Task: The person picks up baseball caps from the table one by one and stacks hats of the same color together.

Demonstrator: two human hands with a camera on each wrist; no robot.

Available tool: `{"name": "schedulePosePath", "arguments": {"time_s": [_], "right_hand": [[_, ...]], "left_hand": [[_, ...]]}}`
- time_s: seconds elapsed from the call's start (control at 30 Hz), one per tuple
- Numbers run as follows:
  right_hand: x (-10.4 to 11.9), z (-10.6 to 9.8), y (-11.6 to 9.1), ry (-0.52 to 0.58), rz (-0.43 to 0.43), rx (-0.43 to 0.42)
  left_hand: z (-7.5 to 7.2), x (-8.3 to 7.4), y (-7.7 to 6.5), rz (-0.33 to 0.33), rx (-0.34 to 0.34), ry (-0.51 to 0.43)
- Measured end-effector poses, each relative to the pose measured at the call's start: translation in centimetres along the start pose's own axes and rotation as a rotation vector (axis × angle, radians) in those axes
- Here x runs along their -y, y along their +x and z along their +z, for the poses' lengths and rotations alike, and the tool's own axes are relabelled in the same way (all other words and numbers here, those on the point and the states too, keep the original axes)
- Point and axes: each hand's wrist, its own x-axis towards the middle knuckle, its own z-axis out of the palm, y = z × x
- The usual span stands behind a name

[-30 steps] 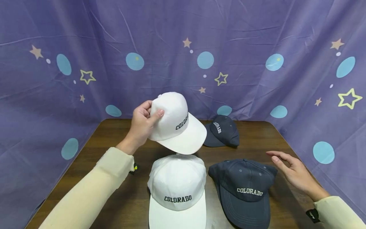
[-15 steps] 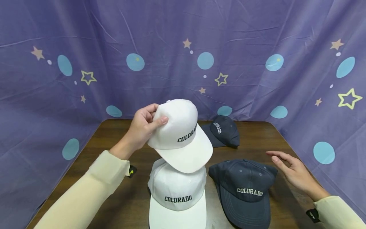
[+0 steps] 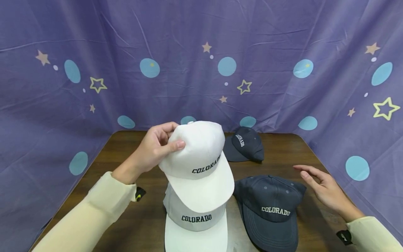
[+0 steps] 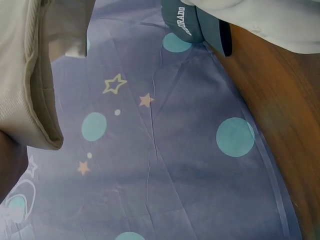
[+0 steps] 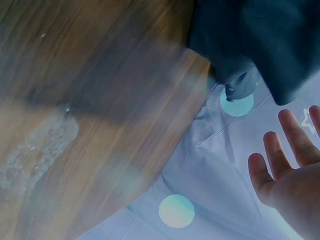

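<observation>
My left hand [image 3: 157, 148] pinches the back of a white baseball cap [image 3: 198, 148] lettered COLORADO, thumb outside its crown. The cap tilts brim-down to the right and overlaps a second white baseball cap [image 3: 196, 239], hiding most of that lower crown. In the left wrist view the cap's open underside edge [image 4: 45, 115] shows, while the left fingers are hidden. My right hand [image 3: 327, 192] is held with relaxed fingers beside a dark navy baseball cap [image 3: 270, 210], holding nothing. The right wrist view shows its spread fingers [image 5: 295, 140] near the navy cap's edge.
Another navy cap [image 3: 247, 145] lies toward the back of the wooden table [image 3: 283, 150], its brim pointing left. A purple curtain [image 3: 176, 42] with stars and dots hangs behind and along both sides. A glossy patch [image 5: 40, 150] shows on the tabletop.
My left hand has lowered the white cap toward the person and slightly right, so it now covers much of the lower white cap's crown. The right hand has stayed put.
</observation>
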Motion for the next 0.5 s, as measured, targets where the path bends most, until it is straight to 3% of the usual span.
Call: {"name": "schedulePosePath", "arguments": {"time_s": [0.5], "right_hand": [[1.1, 0.1, 0.0, -0.015, -0.013, -0.001]], "left_hand": [[0.4, -0.1, -1.5, 0.014, 0.128, -0.029]]}}
